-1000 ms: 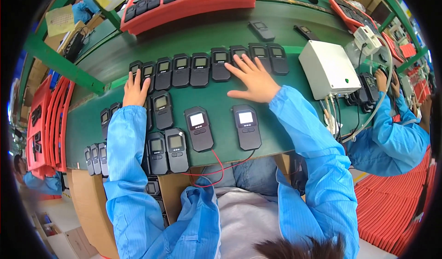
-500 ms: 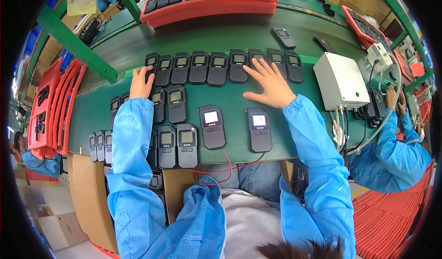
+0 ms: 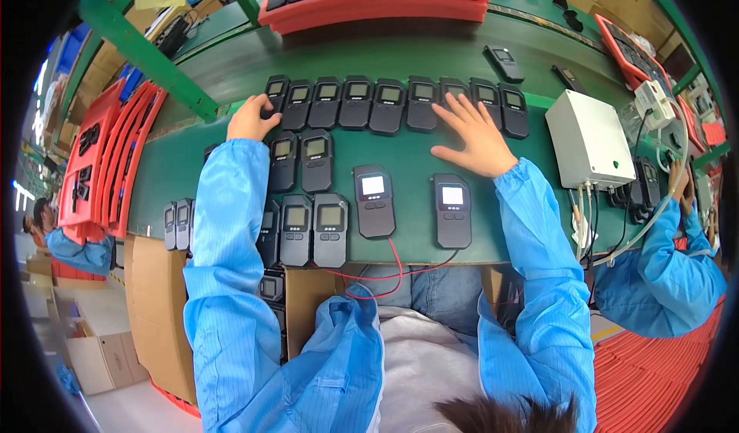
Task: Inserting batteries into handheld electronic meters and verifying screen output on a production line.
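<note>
Black handheld devices with small grey screens form a row (image 3: 357, 102) across the green bench. At its left end, my left hand (image 3: 252, 119) rests against the end device (image 3: 276, 93), thumb and index finger apart. Over the row's right part, my right hand (image 3: 479, 137) spreads its fingers, the tips at the devices and partly covering one. Nearer me, two devices have lit white screens: one on the left (image 3: 373, 200) with a red cable, and one on the right (image 3: 452, 210) with a dark cable. More devices (image 3: 315, 160) stand in groups beside my left forearm.
Red trays of devices (image 3: 377, 3) sit at the back, and red trays (image 3: 92, 163) are stacked at left. A white box with cables (image 3: 589, 140) stands right, near a co-worker's sleeve (image 3: 654, 271). A green post (image 3: 146, 56) slants at upper left. An open carton (image 3: 160, 310) is below.
The view has shifted, so the bench appears farther right and slightly higher. The right lit screen has gone from a partial pattern to plain white. Both hands stay near the row.
</note>
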A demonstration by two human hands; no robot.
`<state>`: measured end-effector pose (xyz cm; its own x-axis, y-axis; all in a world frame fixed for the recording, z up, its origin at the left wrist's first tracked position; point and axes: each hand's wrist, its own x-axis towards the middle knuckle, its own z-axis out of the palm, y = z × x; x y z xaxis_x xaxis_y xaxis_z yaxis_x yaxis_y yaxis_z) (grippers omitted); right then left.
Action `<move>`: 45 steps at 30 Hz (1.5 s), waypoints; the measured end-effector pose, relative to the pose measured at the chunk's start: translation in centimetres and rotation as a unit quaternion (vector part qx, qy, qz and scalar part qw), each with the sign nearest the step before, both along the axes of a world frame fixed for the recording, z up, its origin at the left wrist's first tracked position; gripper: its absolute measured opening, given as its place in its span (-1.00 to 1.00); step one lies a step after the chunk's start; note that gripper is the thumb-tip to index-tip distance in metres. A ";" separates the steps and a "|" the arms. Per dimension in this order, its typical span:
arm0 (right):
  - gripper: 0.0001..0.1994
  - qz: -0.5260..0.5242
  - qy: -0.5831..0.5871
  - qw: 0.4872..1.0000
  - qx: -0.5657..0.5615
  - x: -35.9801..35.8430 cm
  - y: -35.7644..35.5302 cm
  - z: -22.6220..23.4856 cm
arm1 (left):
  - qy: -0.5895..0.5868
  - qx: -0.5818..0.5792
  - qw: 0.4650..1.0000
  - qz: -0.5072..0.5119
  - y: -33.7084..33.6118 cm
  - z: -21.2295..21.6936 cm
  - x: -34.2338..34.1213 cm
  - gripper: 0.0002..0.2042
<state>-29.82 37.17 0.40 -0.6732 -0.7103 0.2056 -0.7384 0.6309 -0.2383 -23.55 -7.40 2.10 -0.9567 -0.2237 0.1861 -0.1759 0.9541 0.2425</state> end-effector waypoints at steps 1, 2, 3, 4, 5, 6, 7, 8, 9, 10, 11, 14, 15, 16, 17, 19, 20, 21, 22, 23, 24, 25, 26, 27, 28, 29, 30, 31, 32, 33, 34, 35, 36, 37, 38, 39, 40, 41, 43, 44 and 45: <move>-0.26 -0.005 0.002 1.000 0.005 -0.1 0.1 0.1 | -0.011 -0.014 1.000 0.013 0.6 0.0 -0.4 -0.67; -0.26 -0.011 0.005 1.000 0.010 -0.2 0.0 0.1 | -0.021 -0.027 0.999 0.026 1.1 0.1 -0.7 -0.66; -0.26 -0.007 0.005 1.000 0.009 -0.1 -0.1 0.1 | -0.032 -0.040 0.998 0.038 1.2 0.1 -0.7 -0.65; -0.26 -0.007 0.004 1.000 0.009 -0.1 -0.2 0.1 | -0.031 -0.040 0.998 0.042 0.8 0.0 -0.6 -0.65; -0.26 -0.009 0.002 1.000 0.008 -0.1 -0.3 0.1 | -0.007 -0.021 0.999 0.032 0.4 -0.4 -0.6 -0.61; -0.26 -0.013 0.001 1.000 0.009 -0.1 -0.2 0.1 | 0.018 -0.002 1.000 0.019 0.1 -0.8 -0.7 -0.58; -0.26 -0.013 0.002 1.000 0.011 -0.1 -0.1 0.1 | 0.043 0.018 0.999 0.006 -0.2 -1.1 -0.7 -0.55; -0.26 -0.011 0.000 1.000 0.009 -0.1 -0.3 0.0 | 0.044 0.020 0.999 0.003 -0.5 -1.1 -0.7 -0.55; -0.26 -0.008 -0.002 1.000 0.006 -0.1 -0.5 -0.1 | 0.041 0.021 0.999 0.008 -0.9 -1.0 -0.5 -0.53; -0.26 -0.005 -0.004 1.000 0.004 -0.1 -0.6 -0.1 | 0.038 0.022 0.999 0.013 -1.2 -1.1 -0.2 -0.51; -0.26 -0.007 -0.004 1.000 0.006 0.0 -0.5 -0.1 | 0.035 0.024 0.999 0.019 -1.0 -1.0 0.1 -0.49; -0.26 -0.007 0.001 1.000 0.003 0.0 -0.4 -0.1 | 0.008 0.007 1.000 0.006 0.1 -0.4 1.5 -0.50; -0.26 -0.008 0.000 1.000 0.003 -0.1 -0.2 -0.1 | -0.005 -0.003 1.000 0.001 0.5 -0.1 1.9 -0.50; -0.26 -0.007 0.001 1.000 0.003 -0.1 -0.1 0.0 | -0.007 -0.004 1.000 0.001 0.6 0.2 2.2 -0.50; -0.26 -0.006 0.002 1.000 0.003 -0.2 0.0 0.1 | -0.022 0.023 0.999 0.002 0.8 0.6 2.5 -0.53; -0.27 -0.007 0.002 1.000 0.003 -0.2 0.0 -0.1 | -0.051 0.077 0.996 0.005 1.2 1.0 2.8 -0.58; -0.27 -0.005 0.002 1.000 0.002 -0.2 0.0 -0.1 | -0.052 0.077 0.996 0.003 1.1 0.9 2.8 -0.58; -0.27 -0.005 0.004 1.000 0.002 -0.3 0.1 0.0 | -0.056 0.037 0.998 -0.002 1.0 0.9 2.6 -0.56; -0.27 -0.007 0.007 1.000 0.002 -0.3 0.3 0.1 | -0.058 -0.004 0.998 -0.007 1.0 0.8 2.3 -0.54; -0.27 -0.014 0.009 1.000 0.004 -0.3 0.3 0.1 | -0.060 -0.043 0.997 -0.012 1.1 0.6 1.9 -0.53; -0.27 -0.008 0.013 1.000 -0.001 -0.3 0.1 -0.1 | -0.058 -0.041 0.997 -0.020 1.5 0.2 1.6 -0.53; -0.27 -0.003 0.017 1.000 -0.005 -0.2 -0.1 -0.3 | -0.013 -0.034 0.998 -0.059 1.9 -0.4 1.3 -0.50; -0.27 0.005 0.020 1.000 -0.008 -0.1 -0.2 -0.4 | 0.032 -0.024 0.995 -0.095 2.5 -1.2 1.3 -0.47; -0.27 0.001 0.021 1.000 -0.003 -0.1 -0.3 -0.6 | 0.077 -0.015 0.988 -0.130 3.1 -1.8 1.4 -0.44; -0.26 0.001 0.020 1.000 -0.007 -0.1 -0.3 -0.7 | 0.079 -0.008 0.988 -0.135 4.3 -1.8 1.5 -0.44; -0.26 0.002 0.017 1.000 -0.012 -0.2 -0.3 -0.9 | 0.037 -0.032 0.991 -0.121 5.4 -1.8 1.8 -0.42; -0.25 0.002 0.015 1.000 -0.017 -0.3 0.1 -1.0 | -0.006 -0.057 0.993 -0.107 6.6 -1.6 2.0 -0.40; -0.25 -0.001 0.014 1.000 -0.016 -0.2 0.1 -0.8 | -0.049 -0.085 0.991 -0.091 6.9 -1.3 2.1 -0.38; -0.27 0.000 0.013 1.000 -0.018 -0.3 0.1 -0.7 | -0.050 -0.084 0.991 -0.095 6.9 -1.3 2.1 -0.38; -0.28 0.001 0.010 1.000 -0.021 -0.3 0.2 -0.5 | -0.058 -0.076 0.990 -0.102 6.6 -1.3 2.0 -0.37; -0.30 0.001 0.007 1.000 -0.024 -0.4 0.4 -0.4 | -0.066 -0.068 0.990 -0.108 6.3 -1.3 1.9 -0.37; -0.30 -0.004 0.005 1.000 -0.024 -0.8 0.7 -0.1 | -0.075 -0.060 0.989 -0.116 6.3 -1.3 1.7 -0.36; -0.33 -0.001 -0.068 0.991 -0.113 -1.1 1.1 0.6 | -0.080 -0.058 0.988 -0.118 6.5 -0.9 1.8 -0.36; -0.35 0.001 -0.139 0.970 -0.200 -1.3 1.7 1.5 | -0.100 -0.077 0.984 -0.128 6.7 -0.1 1.6 -0.35; -0.38 0.007 -0.207 0.936 -0.286 -1.3 2.2 2.3 | -0.119 -0.097 0.979 -0.134 6.7 1.0 1.6 -0.34; -0.38 0.006 -0.210 0.935 -0.285 -1.0 3.3 3.2 | -0.137 -0.117 0.974 -0.141 7.2 2.1 1.7 -0.33; -0.41 -0.061 -0.234 0.929 -0.282 -0.4 4.8 4.1 | -0.140 -0.115 0.973 -0.140 8.0 2.9 2.5 -0.33; -0.45 -0.135 -0.253 0.917 -0.278 0.4 6.8 4.9 | -0.139 -0.064 0.965 -0.214 10.0 4.0 3.6 -0.32; -0.47 -0.137 -0.211 0.941 -0.225 3.1 9.9 5.7 | -0.136 0.038 0.927 -0.346 12.4 5.2 5.4 -0.29; -0.48 -0.115 -0.264 0.919 -0.270 5.2 11.3 6.5 | -0.138 0.036 0.928 -0.343 9.0 4.0 5.1 -0.29; -0.49 -0.097 -0.311 0.893 -0.310 7.9 13.2 7.5 | -0.256 0.275 0.870 -0.321 3.2 2.0 4.3 -0.29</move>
